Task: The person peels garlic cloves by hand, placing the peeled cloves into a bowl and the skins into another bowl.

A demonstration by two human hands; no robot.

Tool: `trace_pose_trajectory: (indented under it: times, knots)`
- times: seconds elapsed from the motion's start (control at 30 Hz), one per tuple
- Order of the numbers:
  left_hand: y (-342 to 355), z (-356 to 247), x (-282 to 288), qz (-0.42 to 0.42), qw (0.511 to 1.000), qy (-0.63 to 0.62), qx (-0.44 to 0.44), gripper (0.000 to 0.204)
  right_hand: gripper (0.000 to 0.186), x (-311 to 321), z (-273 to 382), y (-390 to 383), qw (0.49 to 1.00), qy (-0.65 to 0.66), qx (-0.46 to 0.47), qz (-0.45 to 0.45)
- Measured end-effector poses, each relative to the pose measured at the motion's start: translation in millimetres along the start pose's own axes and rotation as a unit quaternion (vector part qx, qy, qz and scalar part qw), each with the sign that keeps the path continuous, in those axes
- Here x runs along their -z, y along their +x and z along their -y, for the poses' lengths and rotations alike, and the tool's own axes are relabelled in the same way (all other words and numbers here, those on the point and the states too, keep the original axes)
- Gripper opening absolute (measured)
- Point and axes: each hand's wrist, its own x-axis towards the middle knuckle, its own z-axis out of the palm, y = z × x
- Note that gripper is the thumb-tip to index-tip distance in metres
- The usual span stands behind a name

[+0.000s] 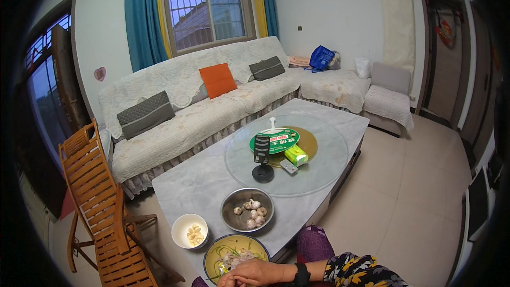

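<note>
At the lower edge my right hand (259, 272) and my left hand (227, 280) meet, fingers curled close together, over the near rim of a yellow bowl (212, 250). Whatever they pinch is hidden; most of my left hand falls outside the picture. Pale papery garlic skins (234, 259) and a few green strips lie in the yellow bowl. Just beyond it, a steel bowl (227, 202) holds several whole garlic bulbs (256, 218). To the left, peeled garlic cloves (195, 235) sit in a white bowl (179, 228).
The marble-look table (186, 180) carries a glass turntable (319, 175) with a black stand (262, 172), green fan (273, 139), tissue pack (296, 155) and remote (288, 167). A wooden folding chair (95, 196) stands left; a covered sofa (212, 117) runs behind.
</note>
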Motion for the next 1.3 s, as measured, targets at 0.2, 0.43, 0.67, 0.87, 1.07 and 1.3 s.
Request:
trace_pose_trajectory:
  times: [0.2,0.43,0.67,0.87,1.07,1.3]
  knots:
    - [-4,-6,-7,-0.01,0.999,0.031,0.009,0.022,0.019,-1,-3,-6,1.0,-0.011,-0.01,-0.007]
    - [-6,-8,-10,-0.038,0.982,0.175,-0.062,0.006,0.015,-8,-10,-8,0.997,-0.027,0.06,-0.051]
    - [-7,-15,-14,-0.028,0.963,0.268,-0.007,0.016,0.013,-12,-15,-15,0.993,-0.016,0.079,-0.089]
    - [-8,0,-17,-0.085,0.987,0.134,0.002,0.005,0.015,-17,-19,-17,0.99,-0.008,0.102,-0.098]
    - [-2,-3,-15,-0.04,0.999,0.029,0.023,0.012,0.017,-22,-29,-17,0.992,-0.009,0.086,-0.089]
    - [-2,-25,-30,-0.063,0.975,0.193,-0.094,0.026,0.018,-21,-33,-10,0.999,-0.012,-0.016,-0.03]
